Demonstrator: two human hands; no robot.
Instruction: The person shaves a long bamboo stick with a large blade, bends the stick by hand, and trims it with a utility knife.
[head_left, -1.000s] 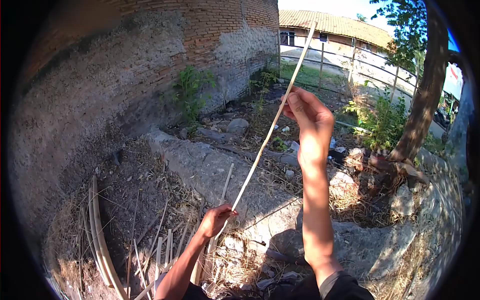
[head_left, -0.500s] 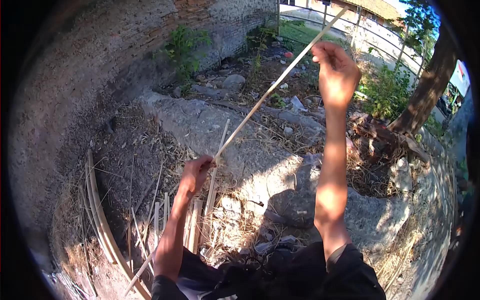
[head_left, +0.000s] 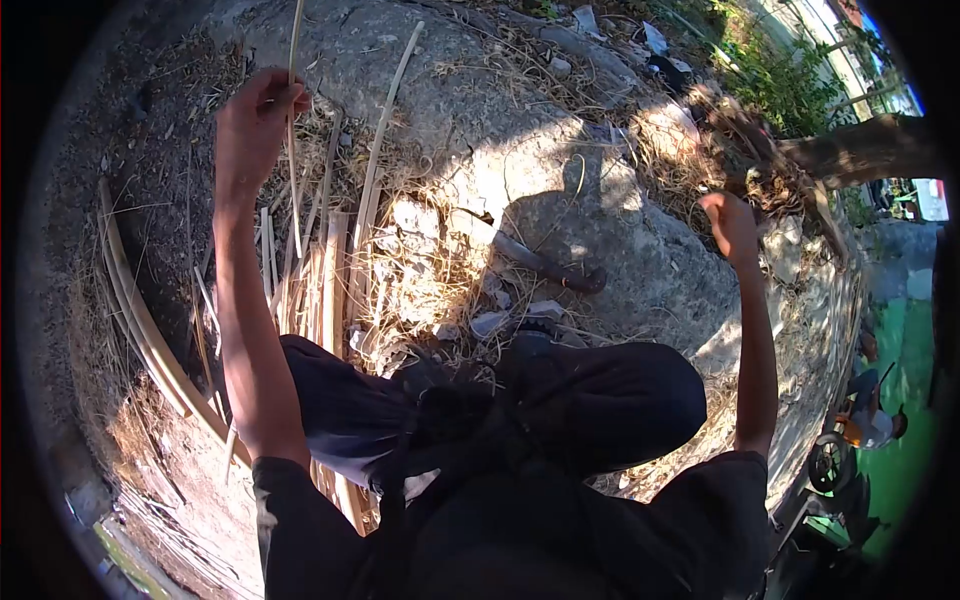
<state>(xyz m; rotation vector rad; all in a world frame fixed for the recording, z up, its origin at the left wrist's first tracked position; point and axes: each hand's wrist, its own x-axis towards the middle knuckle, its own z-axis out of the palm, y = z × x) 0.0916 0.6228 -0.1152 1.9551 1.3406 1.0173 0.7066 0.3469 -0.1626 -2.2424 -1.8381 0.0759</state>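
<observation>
My left hand (head_left: pixel 258 125) is closed around a thin pale bamboo strip (head_left: pixel 295 190), held nearly upright at the upper left. The strip's top runs out of the frame and its lower end hangs over a bundle of bamboo pieces (head_left: pixel 334 265). Another long pale strip (head_left: pixel 388 105) leans over the rock to the right of that hand. Far out to the right, my right hand (head_left: pixel 732 230) hovers over dry ground with its fingers curled in. Whatever those fingers may hold is too small to make out.
A broad grey rock (head_left: pixel 640 265) lies in front of my knees, with a dark bar with a rounded end (head_left: pixel 550 265) on it. Long curved bamboo lengths (head_left: pixel 150 325) lie at left. A tree trunk (head_left: pixel 870 150) stands at right; a person (head_left: pixel 875 420) is beyond, near a wheel.
The view has tilted down and turned right. My right hand has moved away from the strip, out to the right. The strip in my left hand has swung from slanting to nearly upright.
</observation>
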